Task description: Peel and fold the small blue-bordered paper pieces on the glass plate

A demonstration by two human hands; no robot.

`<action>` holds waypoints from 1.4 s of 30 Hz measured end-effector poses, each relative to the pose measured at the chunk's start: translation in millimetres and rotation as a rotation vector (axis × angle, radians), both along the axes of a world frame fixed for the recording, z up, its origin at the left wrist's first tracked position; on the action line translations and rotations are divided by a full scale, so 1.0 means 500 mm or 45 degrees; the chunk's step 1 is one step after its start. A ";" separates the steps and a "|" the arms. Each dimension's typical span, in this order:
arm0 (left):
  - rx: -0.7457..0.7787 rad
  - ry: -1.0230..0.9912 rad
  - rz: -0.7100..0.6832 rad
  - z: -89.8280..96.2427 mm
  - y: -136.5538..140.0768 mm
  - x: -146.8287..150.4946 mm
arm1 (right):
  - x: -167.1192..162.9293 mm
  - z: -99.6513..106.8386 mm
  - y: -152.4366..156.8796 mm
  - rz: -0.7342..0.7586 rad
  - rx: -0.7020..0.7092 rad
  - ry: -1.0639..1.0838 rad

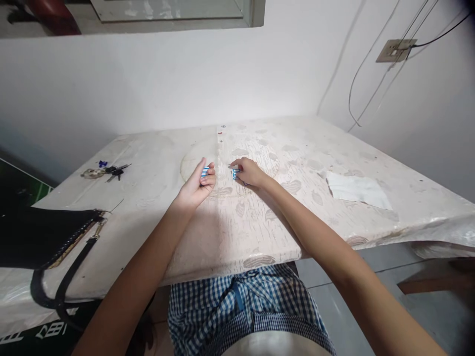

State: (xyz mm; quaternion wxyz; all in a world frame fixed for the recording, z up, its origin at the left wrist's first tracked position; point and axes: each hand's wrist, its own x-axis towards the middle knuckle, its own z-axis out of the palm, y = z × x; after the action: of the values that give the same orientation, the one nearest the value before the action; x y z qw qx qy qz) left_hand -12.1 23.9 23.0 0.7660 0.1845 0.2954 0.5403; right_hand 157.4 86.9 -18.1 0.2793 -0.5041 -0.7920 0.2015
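My left hand is raised a little over the table with its fingers curled round a small blue-and-white striped piece. Right of it, my right hand is low over the table covering, thumb and fingers bent round another small blue-and-white striped piece. The fingers hide much of both pieces, so their exact kind cannot be made out. A narrow gap separates the two hands, above a faint round stain on the covering.
The table has a patterned plastic covering. Keys lie at the left, with a black bag and its strap nearer the front edge. A white cloth or paper lies at the right. A wall socket with hanging cables is beyond.
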 end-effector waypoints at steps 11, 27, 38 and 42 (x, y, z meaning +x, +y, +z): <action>0.512 0.721 0.409 -0.010 -0.022 0.023 | -0.015 0.025 0.001 0.047 -0.350 1.058; -0.132 0.213 -0.092 -0.037 0.013 0.004 | -0.060 0.056 -0.072 0.242 -0.253 1.101; -0.224 0.118 -0.174 -0.031 0.006 0.016 | -0.068 0.047 -0.086 0.277 0.141 0.396; -0.267 0.097 -0.262 -0.031 0.003 0.010 | -0.024 0.061 -0.058 0.026 0.350 0.298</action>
State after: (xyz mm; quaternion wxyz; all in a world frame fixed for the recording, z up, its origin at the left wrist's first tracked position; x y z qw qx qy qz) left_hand -7.1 25.6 7.3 0.8206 0.1532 0.3585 0.4179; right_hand 145.3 58.0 12.4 0.4338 -0.4261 -0.7793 0.1513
